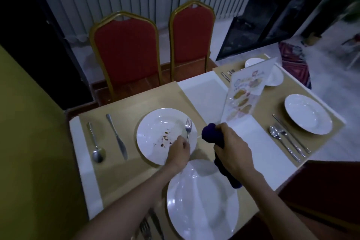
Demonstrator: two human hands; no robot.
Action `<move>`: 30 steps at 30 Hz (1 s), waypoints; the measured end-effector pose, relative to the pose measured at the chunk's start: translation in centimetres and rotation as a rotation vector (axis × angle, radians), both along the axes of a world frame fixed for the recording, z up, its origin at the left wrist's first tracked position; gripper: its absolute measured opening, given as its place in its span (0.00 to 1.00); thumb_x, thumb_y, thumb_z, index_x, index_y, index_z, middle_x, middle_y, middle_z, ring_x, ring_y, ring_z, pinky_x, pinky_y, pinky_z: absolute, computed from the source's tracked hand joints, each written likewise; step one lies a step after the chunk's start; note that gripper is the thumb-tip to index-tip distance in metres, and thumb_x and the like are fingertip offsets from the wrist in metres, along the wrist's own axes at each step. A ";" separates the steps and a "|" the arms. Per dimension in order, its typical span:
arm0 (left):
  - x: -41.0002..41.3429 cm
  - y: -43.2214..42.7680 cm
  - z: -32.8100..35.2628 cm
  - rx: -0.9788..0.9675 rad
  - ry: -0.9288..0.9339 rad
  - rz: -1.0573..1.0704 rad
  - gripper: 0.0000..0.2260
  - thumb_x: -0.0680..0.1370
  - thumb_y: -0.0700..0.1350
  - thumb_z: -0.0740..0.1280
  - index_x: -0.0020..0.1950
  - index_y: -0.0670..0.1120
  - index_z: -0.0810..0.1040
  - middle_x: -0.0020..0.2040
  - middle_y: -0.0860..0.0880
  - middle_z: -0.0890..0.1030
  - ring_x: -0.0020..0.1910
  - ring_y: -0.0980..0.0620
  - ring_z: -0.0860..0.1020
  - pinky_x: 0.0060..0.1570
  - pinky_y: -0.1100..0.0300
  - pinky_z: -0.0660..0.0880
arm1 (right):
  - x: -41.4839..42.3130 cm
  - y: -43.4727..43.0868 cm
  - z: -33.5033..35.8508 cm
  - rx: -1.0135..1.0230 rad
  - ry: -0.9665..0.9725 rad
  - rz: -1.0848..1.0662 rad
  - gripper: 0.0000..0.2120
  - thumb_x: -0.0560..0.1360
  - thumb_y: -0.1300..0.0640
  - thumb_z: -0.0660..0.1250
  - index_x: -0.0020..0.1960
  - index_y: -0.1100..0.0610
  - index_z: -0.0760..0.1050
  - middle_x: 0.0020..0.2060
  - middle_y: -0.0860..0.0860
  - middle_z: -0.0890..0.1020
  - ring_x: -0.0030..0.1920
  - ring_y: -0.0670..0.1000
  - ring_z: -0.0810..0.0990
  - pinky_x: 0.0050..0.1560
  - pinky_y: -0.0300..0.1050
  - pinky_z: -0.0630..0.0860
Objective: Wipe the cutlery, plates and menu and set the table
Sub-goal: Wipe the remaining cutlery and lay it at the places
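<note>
- White surface (206, 93) with tan placemats carries everything.
- Round white soiled plate (155, 134) lies left of centre, crumbs on it.
- Right hand (232, 147) clenches a dark purple cloth (211, 134).
- Left hand (178, 147) grips a silver metal fork (188, 127), tines up, over the plate's right rim.

No legible text anywhere. Only lettering: a blurred, pale-blue heading line across the upper part of the standing menu card (245, 91), near the table's (202, 95) far right corner, above pictures of food. Too soft to make out a single word or number. No brands or labels on plates or cutlery.
</note>
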State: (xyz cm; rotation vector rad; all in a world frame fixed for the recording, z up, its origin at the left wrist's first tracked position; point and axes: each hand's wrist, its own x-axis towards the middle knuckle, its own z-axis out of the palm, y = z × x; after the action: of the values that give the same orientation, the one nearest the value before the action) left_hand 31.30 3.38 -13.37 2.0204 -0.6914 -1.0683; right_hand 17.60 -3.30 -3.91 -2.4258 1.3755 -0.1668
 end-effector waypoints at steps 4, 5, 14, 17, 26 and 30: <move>-3.5 4.3 4.2 -0.209 0.396 -0.016 0.09 0.82 0.45 0.56 0.49 0.54 0.74 0.33 0.54 0.79 0.27 0.59 0.71 0.28 0.66 0.69 | -1.0 1.9 0.6 -0.290 0.015 0.359 0.31 0.68 0.68 0.72 0.69 0.54 0.73 0.67 0.52 0.76 0.50 0.59 0.78 0.38 0.52 0.78; -4.2 5.3 5.0 -0.245 0.362 -0.020 0.10 0.81 0.45 0.55 0.48 0.55 0.75 0.31 0.55 0.76 0.27 0.59 0.69 0.26 0.67 0.66 | -1.8 1.9 0.6 -0.320 0.055 0.477 0.33 0.68 0.68 0.73 0.71 0.53 0.72 0.68 0.50 0.75 0.50 0.58 0.78 0.39 0.52 0.79; -5.7 10.2 11.1 -0.322 0.242 -0.035 0.13 0.82 0.45 0.57 0.45 0.53 0.80 0.28 0.55 0.70 0.24 0.61 0.64 0.24 0.72 0.61 | -5.1 3.4 3.7 -0.363 -0.102 0.528 0.38 0.64 0.69 0.76 0.71 0.52 0.72 0.68 0.48 0.76 0.46 0.57 0.77 0.39 0.47 0.79; -6.4 11.8 12.7 -0.290 0.198 0.016 0.13 0.81 0.49 0.60 0.45 0.54 0.83 0.28 0.56 0.72 0.26 0.60 0.69 0.30 0.71 0.65 | -6.4 1.2 6.4 -0.295 -0.165 0.273 0.28 0.76 0.67 0.66 0.73 0.51 0.70 0.69 0.50 0.75 0.56 0.58 0.77 0.50 0.52 0.77; -10.9 12.6 16.8 -0.299 -0.288 0.026 0.10 0.81 0.44 0.61 0.42 0.53 0.77 0.40 0.55 0.80 0.41 0.57 0.78 0.39 0.62 0.72 | -9.1 6.9 9.5 -0.623 -0.063 0.599 0.41 0.62 0.66 0.79 0.72 0.51 0.71 0.67 0.52 0.77 0.50 0.61 0.79 0.36 0.51 0.80; -13.0 13.4 17.7 -0.331 -0.175 0.114 0.11 0.82 0.46 0.59 0.44 0.53 0.79 0.41 0.56 0.82 0.43 0.58 0.78 0.40 0.64 0.72 | -10.0 8.4 8.7 -0.663 -0.111 0.462 0.43 0.63 0.67 0.78 0.75 0.51 0.68 0.69 0.51 0.75 0.51 0.59 0.78 0.35 0.49 0.78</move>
State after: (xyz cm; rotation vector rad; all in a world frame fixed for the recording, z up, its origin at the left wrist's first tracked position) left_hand 18.32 16.79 4.31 1.8519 -0.7766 -0.6664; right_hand 7.64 5.10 4.77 -3.1304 0.7427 -0.7201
